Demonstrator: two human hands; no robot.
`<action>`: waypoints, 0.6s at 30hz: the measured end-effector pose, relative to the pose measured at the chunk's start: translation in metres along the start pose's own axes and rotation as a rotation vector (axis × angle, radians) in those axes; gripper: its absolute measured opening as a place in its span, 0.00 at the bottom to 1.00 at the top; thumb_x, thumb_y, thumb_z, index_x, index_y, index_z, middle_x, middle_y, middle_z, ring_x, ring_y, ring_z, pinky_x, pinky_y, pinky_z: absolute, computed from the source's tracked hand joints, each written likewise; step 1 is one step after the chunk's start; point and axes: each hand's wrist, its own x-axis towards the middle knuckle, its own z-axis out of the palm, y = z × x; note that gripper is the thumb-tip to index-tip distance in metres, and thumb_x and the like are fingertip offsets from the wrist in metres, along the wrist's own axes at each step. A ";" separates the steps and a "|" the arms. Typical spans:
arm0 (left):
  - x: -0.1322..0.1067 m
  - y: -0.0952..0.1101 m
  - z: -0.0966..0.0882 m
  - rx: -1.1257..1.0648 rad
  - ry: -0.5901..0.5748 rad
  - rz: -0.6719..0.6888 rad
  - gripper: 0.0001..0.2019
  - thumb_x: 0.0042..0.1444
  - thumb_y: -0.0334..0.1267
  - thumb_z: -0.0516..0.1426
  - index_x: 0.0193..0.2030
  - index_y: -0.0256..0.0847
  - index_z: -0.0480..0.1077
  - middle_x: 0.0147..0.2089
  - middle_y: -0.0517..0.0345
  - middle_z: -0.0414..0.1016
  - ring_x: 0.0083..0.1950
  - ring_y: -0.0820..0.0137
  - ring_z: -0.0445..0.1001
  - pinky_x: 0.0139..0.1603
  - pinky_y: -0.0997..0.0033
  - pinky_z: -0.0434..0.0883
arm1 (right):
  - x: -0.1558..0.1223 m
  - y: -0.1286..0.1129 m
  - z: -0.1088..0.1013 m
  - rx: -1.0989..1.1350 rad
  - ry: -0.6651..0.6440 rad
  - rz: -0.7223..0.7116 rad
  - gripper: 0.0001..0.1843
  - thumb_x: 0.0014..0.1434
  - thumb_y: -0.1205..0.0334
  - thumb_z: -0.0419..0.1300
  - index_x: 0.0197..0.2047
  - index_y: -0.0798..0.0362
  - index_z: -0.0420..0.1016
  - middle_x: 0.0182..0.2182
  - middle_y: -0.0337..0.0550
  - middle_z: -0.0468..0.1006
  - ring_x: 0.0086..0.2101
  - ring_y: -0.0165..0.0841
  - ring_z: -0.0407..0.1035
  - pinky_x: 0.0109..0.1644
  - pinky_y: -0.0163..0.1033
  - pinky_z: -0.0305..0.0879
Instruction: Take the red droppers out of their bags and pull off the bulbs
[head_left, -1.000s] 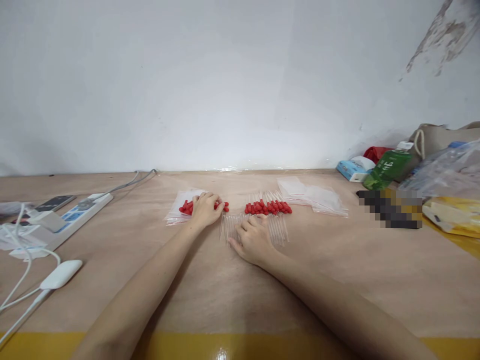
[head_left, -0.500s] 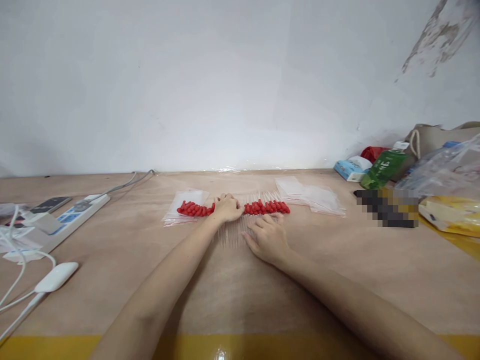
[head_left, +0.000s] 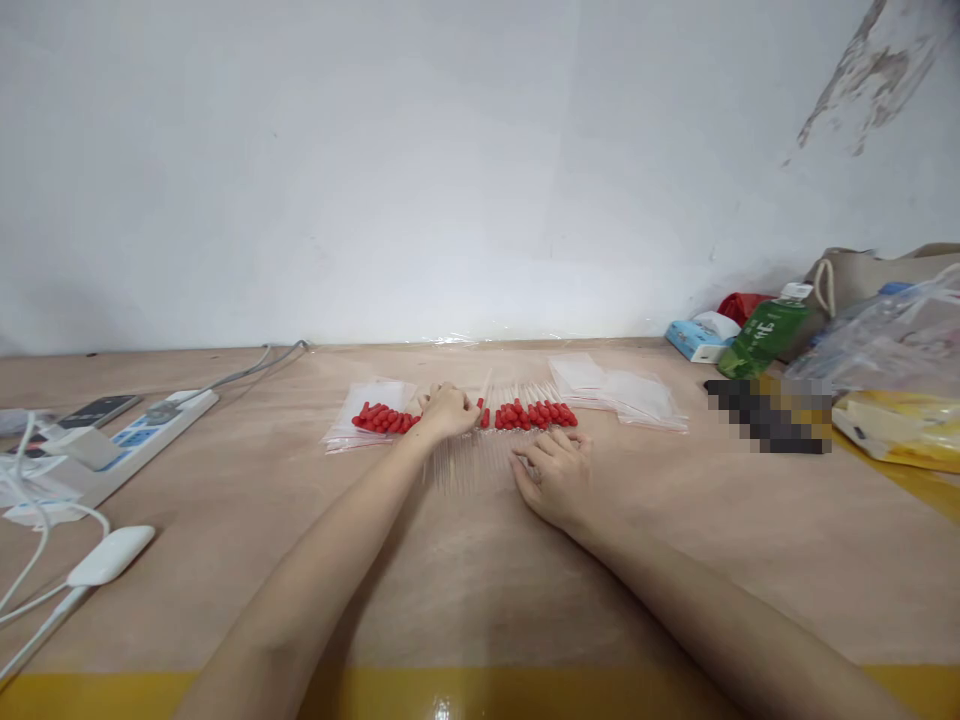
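Thin pale sticks with red ends lie side by side across the table, the red ends in a left group and a right group. My left hand is between the groups, its thumb and fingertips closed on a red-ended stick. Its grip is partly hidden. Below the red row lies a band of thin clear sticks or tubes. My right hand rests at their right side, fingers bent but apart, with nothing visible in it.
Clear zip bags lie behind the left group and at the right. A power strip with cables stands at the left. Right of the bags are a tissue pack, a green bottle and plastic bags.
My left hand has shifted slightly left, and a red-ended stick now shows at its fingertips. A gap has opened in the red row. My right hand has moved to the right.
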 end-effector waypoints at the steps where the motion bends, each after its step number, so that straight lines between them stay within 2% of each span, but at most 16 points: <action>1: -0.006 -0.002 -0.006 0.003 0.022 0.016 0.12 0.51 0.40 0.50 0.24 0.39 0.70 0.38 0.48 0.70 0.46 0.54 0.64 0.42 0.56 0.59 | 0.001 0.000 -0.001 0.015 0.006 0.027 0.08 0.55 0.62 0.54 0.30 0.50 0.73 0.26 0.40 0.73 0.33 0.33 0.63 0.46 0.45 0.46; 4: -0.034 -0.007 -0.018 0.006 0.076 0.106 0.09 0.54 0.38 0.48 0.30 0.39 0.68 0.40 0.50 0.70 0.47 0.58 0.63 0.43 0.58 0.57 | 0.005 0.002 -0.007 0.106 0.028 0.107 0.08 0.57 0.60 0.53 0.35 0.51 0.72 0.31 0.42 0.73 0.35 0.34 0.65 0.44 0.42 0.51; 8: -0.080 -0.011 -0.017 -0.026 0.169 0.378 0.05 0.56 0.34 0.48 0.34 0.39 0.63 0.37 0.53 0.70 0.43 0.62 0.64 0.41 0.60 0.55 | 0.007 0.000 -0.015 0.168 0.082 0.092 0.18 0.56 0.56 0.53 0.48 0.54 0.65 0.42 0.50 0.71 0.43 0.39 0.64 0.45 0.43 0.57; 11: -0.108 -0.007 -0.006 -0.136 0.202 0.430 0.05 0.57 0.32 0.46 0.33 0.39 0.62 0.34 0.56 0.69 0.39 0.65 0.65 0.41 0.62 0.55 | 0.001 -0.010 -0.015 0.285 0.104 0.236 0.21 0.53 0.50 0.57 0.46 0.54 0.63 0.35 0.47 0.72 0.33 0.35 0.66 0.35 0.40 0.61; 13: -0.120 -0.001 0.000 -0.229 0.216 0.425 0.05 0.58 0.31 0.46 0.34 0.39 0.61 0.34 0.57 0.69 0.39 0.67 0.65 0.41 0.63 0.55 | -0.004 -0.020 -0.014 0.420 0.047 0.299 0.19 0.53 0.50 0.57 0.42 0.53 0.64 0.32 0.44 0.73 0.29 0.33 0.66 0.31 0.38 0.61; 16: -0.130 0.010 0.007 -0.346 0.202 0.418 0.05 0.59 0.32 0.46 0.34 0.39 0.61 0.35 0.58 0.69 0.38 0.69 0.66 0.40 0.66 0.56 | -0.009 -0.034 -0.012 0.522 -0.143 0.236 0.10 0.58 0.54 0.52 0.36 0.51 0.68 0.31 0.42 0.75 0.33 0.33 0.67 0.36 0.38 0.60; 18: -0.132 0.012 0.008 -0.389 0.192 0.407 0.06 0.60 0.34 0.47 0.34 0.40 0.62 0.34 0.59 0.69 0.38 0.69 0.66 0.41 0.66 0.57 | -0.008 -0.037 -0.012 0.503 -0.190 0.222 0.10 0.60 0.58 0.49 0.34 0.51 0.69 0.32 0.41 0.75 0.35 0.33 0.68 0.39 0.38 0.59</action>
